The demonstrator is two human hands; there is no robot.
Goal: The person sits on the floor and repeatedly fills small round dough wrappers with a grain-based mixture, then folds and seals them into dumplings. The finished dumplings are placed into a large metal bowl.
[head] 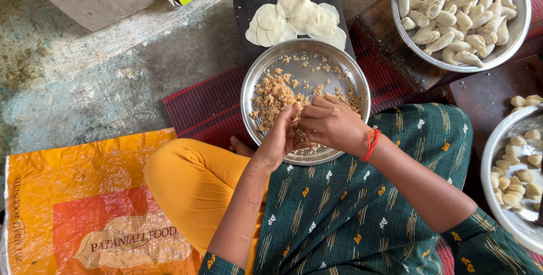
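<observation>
Left hand (281, 136) & right hand (331, 123) are pinched together over the filling plate (356, 82), prob. on 1 dumpling, mostly hidden.

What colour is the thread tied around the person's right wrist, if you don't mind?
The thread on the right wrist is red-orange, seen in the head view.

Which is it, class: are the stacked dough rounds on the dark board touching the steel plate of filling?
Touching: the head view shows the dough rounds nearest the plate meeting its far rim with no gap.
</observation>
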